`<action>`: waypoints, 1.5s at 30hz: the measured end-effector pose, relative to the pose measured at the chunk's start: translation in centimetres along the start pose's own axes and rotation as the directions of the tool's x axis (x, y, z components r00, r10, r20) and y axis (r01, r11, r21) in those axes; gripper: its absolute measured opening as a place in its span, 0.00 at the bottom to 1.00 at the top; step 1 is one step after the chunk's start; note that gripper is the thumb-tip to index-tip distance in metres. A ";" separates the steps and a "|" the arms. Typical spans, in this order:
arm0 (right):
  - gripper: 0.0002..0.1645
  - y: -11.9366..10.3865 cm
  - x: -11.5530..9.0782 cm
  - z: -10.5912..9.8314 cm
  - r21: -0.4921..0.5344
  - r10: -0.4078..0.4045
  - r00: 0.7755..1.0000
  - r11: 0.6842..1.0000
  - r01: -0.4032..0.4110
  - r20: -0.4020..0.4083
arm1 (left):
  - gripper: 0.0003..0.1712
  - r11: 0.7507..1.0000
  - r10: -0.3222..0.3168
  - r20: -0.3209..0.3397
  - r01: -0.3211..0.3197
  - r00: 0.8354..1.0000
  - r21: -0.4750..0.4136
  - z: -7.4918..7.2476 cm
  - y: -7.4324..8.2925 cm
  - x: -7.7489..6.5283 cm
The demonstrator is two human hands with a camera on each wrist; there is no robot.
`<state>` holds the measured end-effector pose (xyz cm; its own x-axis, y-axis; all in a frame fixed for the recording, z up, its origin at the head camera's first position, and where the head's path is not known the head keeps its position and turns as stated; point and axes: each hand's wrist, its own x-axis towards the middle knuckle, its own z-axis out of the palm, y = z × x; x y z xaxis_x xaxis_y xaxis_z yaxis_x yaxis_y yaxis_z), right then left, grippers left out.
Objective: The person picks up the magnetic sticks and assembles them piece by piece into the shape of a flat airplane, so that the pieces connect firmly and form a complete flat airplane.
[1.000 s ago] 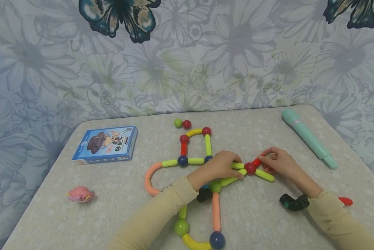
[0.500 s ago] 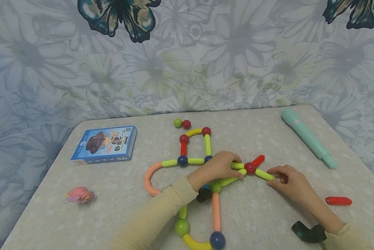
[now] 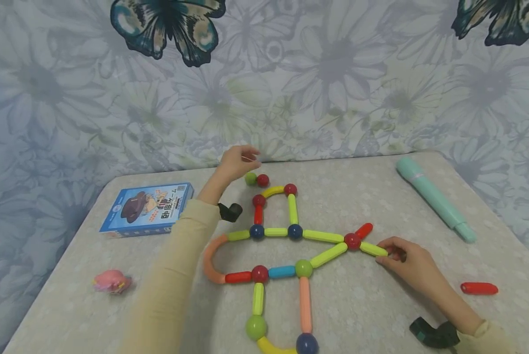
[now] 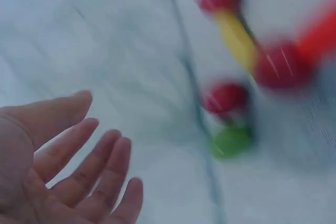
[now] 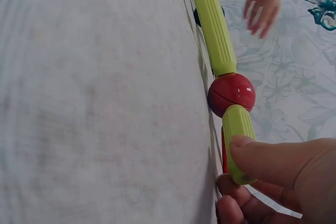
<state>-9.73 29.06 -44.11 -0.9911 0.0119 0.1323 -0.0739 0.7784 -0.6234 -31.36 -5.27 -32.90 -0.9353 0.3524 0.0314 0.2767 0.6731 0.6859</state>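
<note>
On the table lies a flat figure of coloured rods and balls. At its right end my right hand (image 3: 408,260) pinches a short yellow-green rod (image 5: 238,129) between thumb and fingers. That rod meets a red ball (image 3: 352,241), which also carries a short red rod (image 3: 364,230). My left hand (image 3: 239,161) hovers above a loose green ball (image 3: 250,179) and a red ball (image 3: 262,180) that touch each other behind the figure. In the left wrist view its fingers (image 4: 107,177) are spread and relaxed, holding nothing; the balls there are blurred.
A blue card-game box (image 3: 147,209) lies at the left, partly behind my left sleeve. A pink toy (image 3: 111,281) stands in front of it. To the right are a mint-green folded umbrella-like tube (image 3: 434,199) and a loose red rod (image 3: 479,288). A patterned wall covering (image 3: 335,73) rises behind the table.
My left hand has let go of the figure's yellow-green rods and moved up and left to the loose balls. My right hand went from the red rod to the yellow-green rod and stays there.
</note>
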 end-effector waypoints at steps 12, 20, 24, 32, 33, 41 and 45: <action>0.31 0.1 -0.3 0.4 0.497 0.276 0.939 0.797 -0.343 0.206 | 0.22 0.981 -0.163 0.099 0.150 0.982 0.126 1.3 -6.2 3.0; 0.34 0.0 -0.1 0.7 0.685 0.328 0.903 0.591 -0.426 0.278 | 0.22 0.971 -0.182 0.028 0.176 0.983 0.163 1.4 -6.3 2.6; 0.35 0.1 -0.2 0.5 0.678 0.317 0.906 0.602 -0.421 0.281 | 0.24 0.991 -0.134 0.005 0.134 0.991 0.017 1.2 -4.6 2.2; 0.35 0.2 -0.5 0.1 0.719 0.309 0.904 0.552 -0.423 0.295 | 0.26 0.982 0.090 0.207 -0.053 0.974 -0.179 4.9 4.0 2.0; 0.35 0.2 -0.5 0.1 0.729 0.305 0.905 0.541 -0.420 0.295 | 0.26 0.981 0.111 0.239 -0.068 0.965 -0.182 5.6 4.9 1.9; 0.34 0.2 -0.3 0.1 0.731 0.318 0.902 0.534 -0.424 0.291 | 0.21 0.951 0.239 0.424 -0.122 0.873 -0.285 12.2 9.5 1.9; 0.36 0.3 -0.4 0.0 0.741 0.321 0.897 0.513 -0.434 0.303 | 0.20 0.943 0.242 0.460 -0.096 0.854 -0.318 14.2 10.3 1.7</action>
<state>-9.37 29.29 -44.38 -0.9465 0.0702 -0.3150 0.3103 -0.0707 -0.9480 -26.92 11.47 -36.13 -0.6307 0.7630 -0.1413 0.2805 0.3940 0.8753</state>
